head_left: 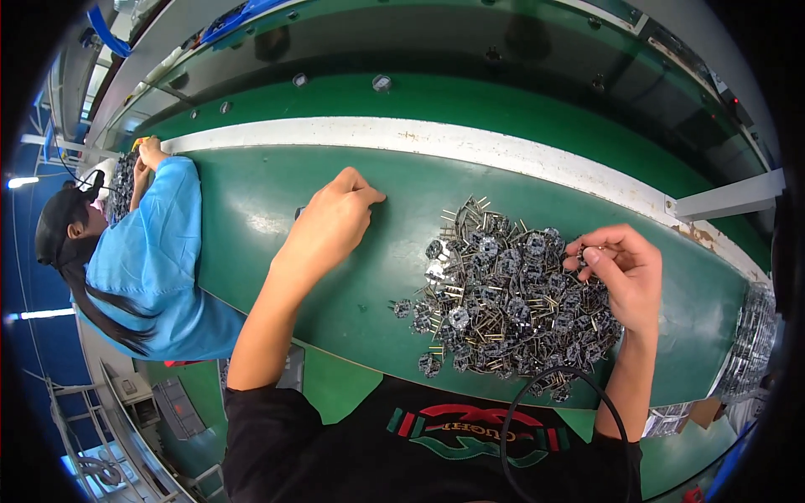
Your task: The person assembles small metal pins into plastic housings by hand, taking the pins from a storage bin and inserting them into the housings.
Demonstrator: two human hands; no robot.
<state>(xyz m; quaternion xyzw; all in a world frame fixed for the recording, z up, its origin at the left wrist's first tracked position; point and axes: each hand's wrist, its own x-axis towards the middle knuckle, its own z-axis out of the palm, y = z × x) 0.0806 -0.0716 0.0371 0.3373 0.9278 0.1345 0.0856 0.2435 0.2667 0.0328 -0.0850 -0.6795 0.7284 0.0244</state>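
A heap of small black round parts with metal pins point(511, 302) lies on the green work surface point(251, 210) in front of me. At the heap's right edge, my right hand point(625, 272) pinches a small black part point(583, 256) between thumb and fingertips. To the left of the heap, my left hand point(335, 220) hovers over the bare green surface, back of the hand up. Its fingers are curled, one fingertip reaching out to the right; anything inside them is hidden. A small dark object point(299, 213) shows partly behind the left wrist.
Beyond a white rail point(402, 132) runs a green belt carrying a few spaced round parts point(381, 82). A co-worker in a blue top point(151, 260) sits at the left. A black cable point(511, 411) loops before my chest. Silvery wrapped stacks point(749, 339) stand at the right.
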